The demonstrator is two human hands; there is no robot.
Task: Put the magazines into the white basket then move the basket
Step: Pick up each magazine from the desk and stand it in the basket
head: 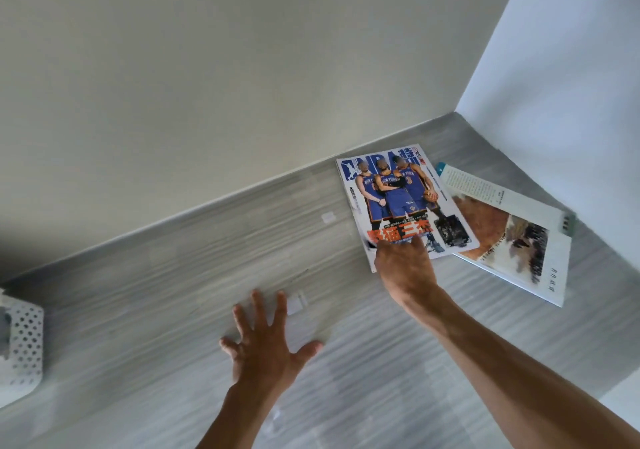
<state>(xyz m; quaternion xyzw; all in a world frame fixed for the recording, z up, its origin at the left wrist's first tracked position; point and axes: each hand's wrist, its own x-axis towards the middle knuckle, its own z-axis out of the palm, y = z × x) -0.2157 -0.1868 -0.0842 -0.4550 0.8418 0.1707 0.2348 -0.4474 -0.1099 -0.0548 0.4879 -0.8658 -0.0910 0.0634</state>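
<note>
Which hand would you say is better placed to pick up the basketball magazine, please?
The right hand: its fingers already rest on the basketball magazine's near edge. The left hand lies spread flat on the table, well short of it.

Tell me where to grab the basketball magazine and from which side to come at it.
Take the basketball magazine by its near edge, coming from the person's side. It lies flat on the table, its right part overlapping the other magazine, so a pinch grip probably needs that edge lifted or slid first. The right hand already touches that edge; the left hand is spread over the table.
</note>
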